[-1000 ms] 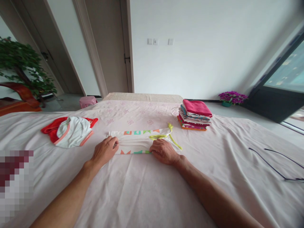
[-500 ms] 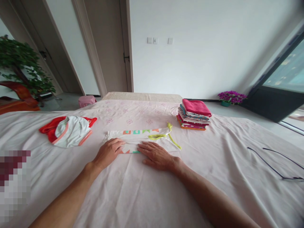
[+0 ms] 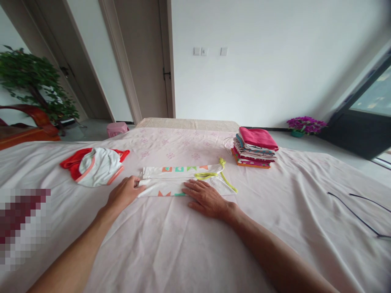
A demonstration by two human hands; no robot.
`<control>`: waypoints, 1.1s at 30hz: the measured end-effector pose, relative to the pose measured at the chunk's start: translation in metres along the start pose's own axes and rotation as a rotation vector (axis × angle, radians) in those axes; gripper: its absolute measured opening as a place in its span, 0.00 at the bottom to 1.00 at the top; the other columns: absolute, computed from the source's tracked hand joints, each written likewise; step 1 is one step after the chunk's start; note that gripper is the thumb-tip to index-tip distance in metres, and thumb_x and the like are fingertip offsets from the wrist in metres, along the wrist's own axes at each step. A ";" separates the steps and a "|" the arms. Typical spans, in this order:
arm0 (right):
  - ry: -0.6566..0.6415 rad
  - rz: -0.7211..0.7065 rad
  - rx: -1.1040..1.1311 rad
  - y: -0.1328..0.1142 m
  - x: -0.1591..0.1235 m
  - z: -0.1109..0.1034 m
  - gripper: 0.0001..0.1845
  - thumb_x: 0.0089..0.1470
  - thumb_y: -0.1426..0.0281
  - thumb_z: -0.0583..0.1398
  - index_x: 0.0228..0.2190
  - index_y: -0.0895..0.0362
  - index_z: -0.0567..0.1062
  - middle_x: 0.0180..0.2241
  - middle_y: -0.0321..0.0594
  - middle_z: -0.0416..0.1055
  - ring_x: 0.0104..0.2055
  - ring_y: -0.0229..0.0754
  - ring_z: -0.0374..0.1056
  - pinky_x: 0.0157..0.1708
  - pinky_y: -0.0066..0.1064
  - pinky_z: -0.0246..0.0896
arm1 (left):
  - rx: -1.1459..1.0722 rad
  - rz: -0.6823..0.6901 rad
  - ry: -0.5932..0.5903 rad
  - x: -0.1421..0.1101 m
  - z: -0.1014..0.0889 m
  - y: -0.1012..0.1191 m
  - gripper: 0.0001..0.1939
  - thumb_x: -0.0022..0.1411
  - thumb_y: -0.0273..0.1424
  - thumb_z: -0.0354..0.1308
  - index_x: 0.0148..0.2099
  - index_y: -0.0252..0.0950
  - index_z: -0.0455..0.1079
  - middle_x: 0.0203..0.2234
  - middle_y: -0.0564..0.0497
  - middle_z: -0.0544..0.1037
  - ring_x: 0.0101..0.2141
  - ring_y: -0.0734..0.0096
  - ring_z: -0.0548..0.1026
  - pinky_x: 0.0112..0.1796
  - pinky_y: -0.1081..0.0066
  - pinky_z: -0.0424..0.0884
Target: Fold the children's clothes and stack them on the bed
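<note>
A white garment point(image 3: 171, 181) with coloured shapes and yellow-green trim lies folded into a long strip on the pale pink sheet point(image 3: 189, 240). My right hand point(image 3: 204, 197) lies flat on its near edge, fingers stretched out toward the left. At the strip's left end my left hand point(image 3: 124, 193) has its fingers closed on the cloth. A yellow-green strap point(image 3: 224, 175) trails off the right end.
A red and white garment point(image 3: 96, 167) lies crumpled at the left. A stack of folded clothes point(image 3: 255, 147) with a pink piece on top stands at the back right. Dark thin cords point(image 3: 354, 211) lie on the sheet at the right. A potted plant, doors and a pink stool stand beyond.
My left hand has slid from on top of the strip out to its left end. My right hand went from curled at the right part to flat near the middle.
</note>
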State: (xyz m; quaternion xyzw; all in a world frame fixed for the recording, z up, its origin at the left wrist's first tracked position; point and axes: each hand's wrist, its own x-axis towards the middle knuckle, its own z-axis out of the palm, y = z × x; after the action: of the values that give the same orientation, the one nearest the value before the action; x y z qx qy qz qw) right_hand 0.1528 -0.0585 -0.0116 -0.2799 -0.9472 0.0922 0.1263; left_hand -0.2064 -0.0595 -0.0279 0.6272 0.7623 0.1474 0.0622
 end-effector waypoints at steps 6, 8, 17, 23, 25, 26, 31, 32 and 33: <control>-0.006 0.010 -0.003 0.000 0.001 0.000 0.29 0.65 0.56 0.52 0.64 0.52 0.62 0.66 0.46 0.56 0.68 0.52 0.49 0.66 0.49 0.44 | -0.097 -0.009 0.108 -0.005 -0.002 0.015 0.13 0.59 0.41 0.52 0.40 0.40 0.70 0.38 0.48 0.78 0.40 0.62 0.77 0.38 0.69 0.68; -0.008 0.013 -0.003 -0.001 0.000 0.000 0.29 0.65 0.56 0.52 0.64 0.52 0.62 0.66 0.46 0.56 0.68 0.52 0.49 0.66 0.49 0.44 | -0.208 -0.007 0.186 -0.008 -0.002 0.020 0.12 0.60 0.41 0.52 0.41 0.40 0.69 0.36 0.50 0.79 0.38 0.63 0.77 0.38 0.70 0.68; -0.007 0.015 -0.005 -0.002 0.000 -0.001 0.29 0.65 0.56 0.52 0.64 0.53 0.62 0.66 0.47 0.56 0.68 0.51 0.49 0.66 0.48 0.44 | -0.461 -0.085 0.272 -0.013 0.004 0.024 0.18 0.60 0.40 0.52 0.51 0.39 0.66 0.29 0.52 0.80 0.31 0.63 0.78 0.33 0.71 0.68; -0.008 0.014 -0.006 -0.002 0.000 -0.001 0.29 0.66 0.57 0.52 0.64 0.53 0.62 0.66 0.46 0.56 0.68 0.51 0.50 0.66 0.49 0.44 | -0.266 -0.089 0.189 -0.015 0.003 0.021 0.26 0.62 0.42 0.52 0.60 0.43 0.62 0.35 0.53 0.82 0.34 0.63 0.78 0.34 0.71 0.67; -0.008 0.016 -0.006 -0.002 0.000 -0.001 0.29 0.66 0.57 0.52 0.64 0.53 0.62 0.66 0.46 0.56 0.68 0.51 0.49 0.66 0.48 0.44 | -0.253 -0.084 0.176 -0.015 0.004 0.021 0.26 0.62 0.41 0.52 0.62 0.44 0.61 0.37 0.53 0.82 0.34 0.64 0.78 0.35 0.71 0.67; -0.008 0.017 -0.006 -0.003 0.000 -0.001 0.29 0.66 0.57 0.52 0.64 0.53 0.62 0.66 0.46 0.56 0.68 0.51 0.49 0.67 0.48 0.44 | -0.249 -0.085 0.178 -0.015 0.004 0.021 0.26 0.62 0.40 0.52 0.62 0.45 0.61 0.38 0.53 0.82 0.35 0.65 0.78 0.36 0.71 0.67; -0.009 0.013 -0.001 -0.002 0.001 -0.002 0.29 0.66 0.57 0.51 0.64 0.53 0.62 0.66 0.46 0.56 0.68 0.50 0.49 0.66 0.48 0.44 | -0.181 -0.135 0.200 -0.014 0.001 0.021 0.24 0.64 0.39 0.50 0.62 0.46 0.62 0.41 0.53 0.81 0.37 0.63 0.79 0.35 0.70 0.67; -0.010 0.011 -0.001 -0.002 0.001 -0.001 0.29 0.66 0.57 0.51 0.64 0.53 0.62 0.66 0.46 0.56 0.68 0.50 0.49 0.66 0.48 0.44 | -0.162 -0.144 0.194 -0.014 0.001 0.021 0.23 0.64 0.38 0.50 0.61 0.46 0.63 0.42 0.52 0.81 0.37 0.62 0.79 0.35 0.70 0.67; -0.010 0.010 -0.001 -0.002 0.001 -0.001 0.29 0.66 0.56 0.51 0.64 0.53 0.62 0.66 0.46 0.56 0.68 0.50 0.49 0.66 0.48 0.44 | -0.143 -0.150 0.183 -0.014 0.000 0.021 0.23 0.64 0.38 0.50 0.61 0.46 0.63 0.43 0.52 0.81 0.38 0.62 0.79 0.35 0.69 0.67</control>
State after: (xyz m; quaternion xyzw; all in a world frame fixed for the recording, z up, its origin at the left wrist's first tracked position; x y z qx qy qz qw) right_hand 0.1517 -0.0593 -0.0100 -0.2844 -0.9464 0.0940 0.1210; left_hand -0.1836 -0.0695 -0.0231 0.5464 0.7970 0.2529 0.0479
